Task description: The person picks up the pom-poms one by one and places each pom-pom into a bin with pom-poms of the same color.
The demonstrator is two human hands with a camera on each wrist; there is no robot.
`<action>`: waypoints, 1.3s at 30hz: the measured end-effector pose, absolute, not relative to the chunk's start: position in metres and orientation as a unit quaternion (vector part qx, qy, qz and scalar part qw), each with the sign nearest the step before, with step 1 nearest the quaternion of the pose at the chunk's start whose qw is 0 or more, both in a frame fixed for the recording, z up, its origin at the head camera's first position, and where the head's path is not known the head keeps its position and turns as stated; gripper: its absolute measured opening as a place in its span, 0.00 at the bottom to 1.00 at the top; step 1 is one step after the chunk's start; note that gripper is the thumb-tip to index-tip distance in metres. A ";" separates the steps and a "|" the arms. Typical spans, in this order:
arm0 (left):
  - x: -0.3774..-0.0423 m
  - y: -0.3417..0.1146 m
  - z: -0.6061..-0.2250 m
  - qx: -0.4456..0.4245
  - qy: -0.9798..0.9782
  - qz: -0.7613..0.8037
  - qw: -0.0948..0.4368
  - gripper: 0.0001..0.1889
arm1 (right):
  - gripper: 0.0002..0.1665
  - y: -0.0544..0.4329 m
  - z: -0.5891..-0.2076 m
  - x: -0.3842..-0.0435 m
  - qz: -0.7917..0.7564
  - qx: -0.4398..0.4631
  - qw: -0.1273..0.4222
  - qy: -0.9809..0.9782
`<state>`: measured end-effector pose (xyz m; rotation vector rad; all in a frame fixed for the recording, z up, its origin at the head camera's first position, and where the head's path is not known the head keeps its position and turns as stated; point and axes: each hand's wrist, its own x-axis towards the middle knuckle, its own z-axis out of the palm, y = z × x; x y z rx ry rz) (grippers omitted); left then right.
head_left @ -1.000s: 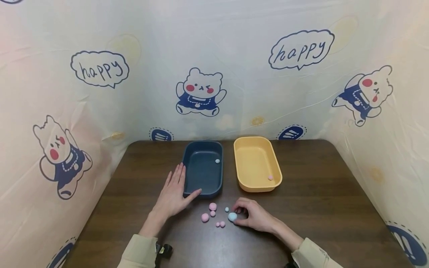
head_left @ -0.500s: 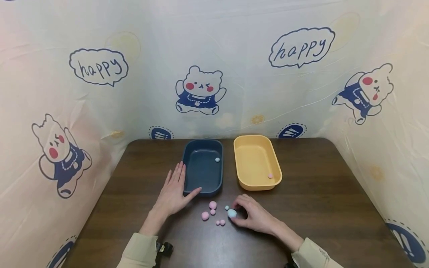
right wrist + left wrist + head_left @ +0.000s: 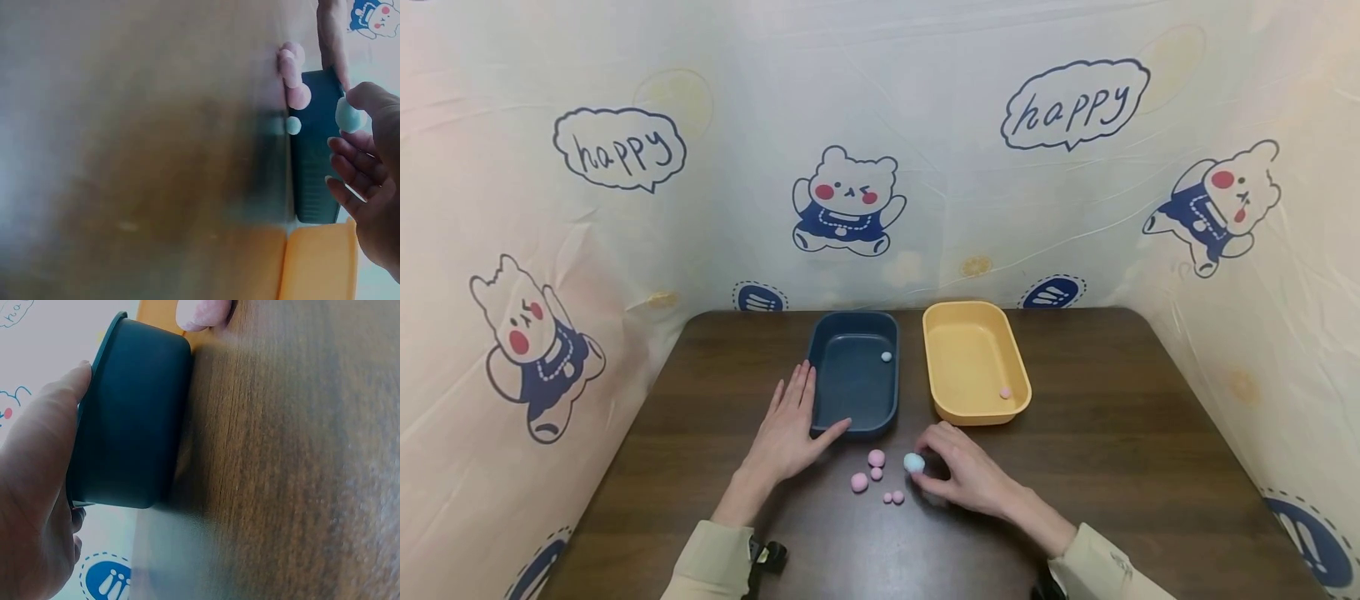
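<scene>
My right hand (image 3: 967, 473) pinches a large light blue ball (image 3: 913, 462) between thumb and fingers, lifted off the table as the right wrist view shows. Below it, a small light blue ball (image 3: 294, 125) sits on the table, hidden in the head view. My left hand (image 3: 785, 431) rests with straight fingers along the left side of a dark blue tray (image 3: 848, 387), its thumb at the front rim. Several pink balls (image 3: 859, 482) of differing sizes lie on the table between the hands. Inside the blue tray is one pale blue ball (image 3: 886, 357).
A yellow tray (image 3: 966, 358) stands right of the blue one, holding a small pink ball (image 3: 1005, 392). Both are near the back of the brown wooden table (image 3: 1090, 425). A printed curtain (image 3: 925, 167) encloses the back and sides.
My right hand has raised the large light blue ball and carried it slightly forward and left, over the small blue one. The left hand stays at the blue tray.
</scene>
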<state>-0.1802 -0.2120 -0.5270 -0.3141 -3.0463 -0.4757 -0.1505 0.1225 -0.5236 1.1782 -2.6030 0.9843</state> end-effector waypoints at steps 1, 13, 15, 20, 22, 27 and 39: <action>-0.180 -0.212 -0.527 -0.101 -0.983 -0.154 0.021 0.63 | 0.16 0.122 -0.521 -0.152 0.326 0.387 0.057 -0.861; -0.181 -0.212 -0.529 -0.101 -0.983 -0.152 0.021 0.64 | 0.15 0.111 -0.508 -0.174 0.331 0.385 0.079 -0.858; -0.181 -0.212 -0.529 -0.101 -0.983 -0.152 0.021 0.64 | 0.15 0.109 -0.506 -0.177 0.332 0.388 0.083 -0.856; -0.180 -0.211 -0.529 -0.100 -0.983 -0.155 0.021 0.64 | 0.14 0.102 -0.504 -0.187 0.321 0.380 0.081 -0.864; -0.180 -0.211 -0.528 -0.100 -0.982 -0.158 0.020 0.64 | 0.14 0.099 -0.503 -0.191 0.318 0.377 0.079 -0.866; -0.179 -0.211 -0.528 -0.100 -0.982 -0.160 0.018 0.64 | 0.14 0.092 -0.503 -0.200 0.316 0.369 0.067 -0.872; -0.181 -0.212 -0.526 -0.100 -0.983 -0.156 0.015 0.64 | 0.13 0.077 -0.504 -0.227 0.312 0.352 0.081 -0.878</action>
